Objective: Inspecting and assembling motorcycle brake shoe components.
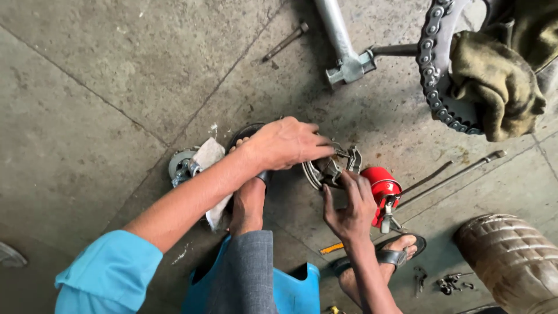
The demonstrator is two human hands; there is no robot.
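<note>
My left hand [288, 142] reaches across from the left and grips the top of a round metal brake part [332, 167] that rests on the concrete floor. From below, my right hand [350, 206] holds the same part, its fingers on the lower edge. A red oil can [381, 189] with a metal spout stands right beside my right hand. My left foot in a black sandal [249, 174] is partly hidden under my left forearm.
A bicycle chain on a sprocket [433, 64] and a dirty rag [497, 81] hang at top right. A metal frame tube [343, 40], long rods [459, 173], a bolt [286, 40], a white rag [208, 156] and small tools [450, 284] lie around. A ribbed container [511, 261] stands at lower right.
</note>
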